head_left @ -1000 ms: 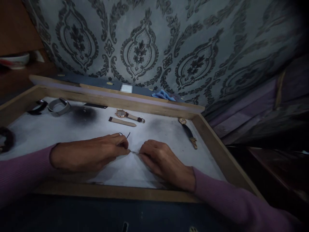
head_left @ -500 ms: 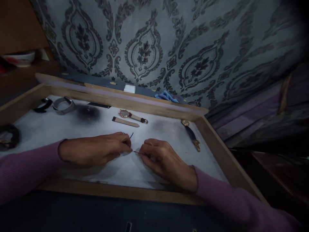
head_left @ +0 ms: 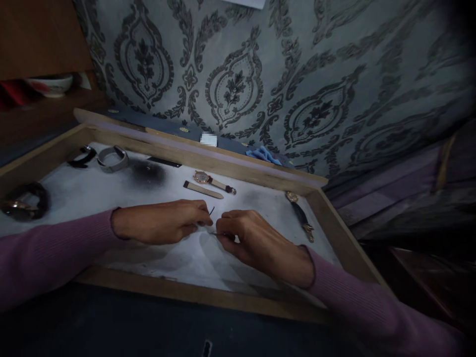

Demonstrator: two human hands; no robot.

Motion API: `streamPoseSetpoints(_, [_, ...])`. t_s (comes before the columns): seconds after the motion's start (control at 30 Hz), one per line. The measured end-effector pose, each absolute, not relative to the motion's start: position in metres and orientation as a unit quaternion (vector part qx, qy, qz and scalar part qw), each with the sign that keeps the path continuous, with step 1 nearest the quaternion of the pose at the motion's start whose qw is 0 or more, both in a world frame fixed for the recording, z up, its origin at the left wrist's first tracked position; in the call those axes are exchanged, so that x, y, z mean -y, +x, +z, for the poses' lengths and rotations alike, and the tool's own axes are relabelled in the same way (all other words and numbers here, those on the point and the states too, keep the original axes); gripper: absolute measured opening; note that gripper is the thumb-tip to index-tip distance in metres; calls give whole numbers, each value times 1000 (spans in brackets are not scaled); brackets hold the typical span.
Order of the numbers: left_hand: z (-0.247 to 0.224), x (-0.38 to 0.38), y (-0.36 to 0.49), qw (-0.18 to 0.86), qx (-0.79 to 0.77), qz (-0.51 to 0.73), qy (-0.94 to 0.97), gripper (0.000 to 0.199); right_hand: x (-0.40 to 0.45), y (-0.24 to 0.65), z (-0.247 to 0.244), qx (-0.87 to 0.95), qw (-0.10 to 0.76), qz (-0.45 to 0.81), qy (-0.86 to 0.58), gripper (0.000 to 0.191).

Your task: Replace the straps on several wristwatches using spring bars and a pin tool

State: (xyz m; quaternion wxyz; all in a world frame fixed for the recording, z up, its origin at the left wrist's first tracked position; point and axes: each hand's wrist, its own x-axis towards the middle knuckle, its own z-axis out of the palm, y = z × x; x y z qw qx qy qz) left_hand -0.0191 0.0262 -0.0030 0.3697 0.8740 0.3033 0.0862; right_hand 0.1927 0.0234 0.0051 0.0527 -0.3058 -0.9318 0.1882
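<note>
My left hand (head_left: pixel 163 220) is closed in a pinch over the white tray floor. A thin dark strip (head_left: pixel 211 210) sticks up by its fingertips, but what the fingers grip is mostly hidden. Facing it, my right hand (head_left: pixel 256 240) pinches a thin metal piece (head_left: pixel 214 233) whose tip points at the left fingertips. The two hands are close but apart. Just beyond them lies a rose-gold watch (head_left: pixel 202 177) with one dark strap half attached, its pale underside up. A loose strap half (head_left: pixel 203 190) rests in front of it.
The wooden tray (head_left: pixel 334 233) has raised walls on all sides. A dark-strapped watch (head_left: pixel 299 215) lies right; a grey watch (head_left: pixel 112 159), a black watch (head_left: pixel 82 157) and a dark watch (head_left: pixel 26 202) lie left. A blue cloth (head_left: pixel 264 154) sits behind the back wall.
The view has shifted, so the tray and watches sit further right in the picture. My hands have come slightly closer together, and less of the thin metal piece shows.
</note>
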Motion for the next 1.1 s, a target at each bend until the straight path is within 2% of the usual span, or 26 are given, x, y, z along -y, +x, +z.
streamPoseSetpoints(0.2, [-6,-24,-19,348,-328,123,870,19,-25,187,11,930,26,189,-315,22])
streamPoseSetpoints(0.43, [-21,-20,-10,162,-309,129,928,20,-20,201,-3,918,45,177,-352,16])
streamPoseSetpoints(0.6, [-29,-21,-2,110,-294,111,943,21,-14,210,-21,914,51,172,-364,13])
streamPoseSetpoints(0.73, [-29,-23,-2,137,-314,127,931,21,-12,214,-27,916,60,168,-358,15])
streamPoseSetpoints(0.9, [-15,-23,-10,234,-328,148,903,14,-12,222,-25,909,77,194,-362,16])
streamPoseSetpoints(1.0, [-6,-19,-11,316,-272,94,904,12,-12,225,-25,904,81,210,-363,16])
streamPoseSetpoints(1.1, [-2,-14,-8,353,-234,23,906,13,-12,227,-25,903,79,213,-365,17])
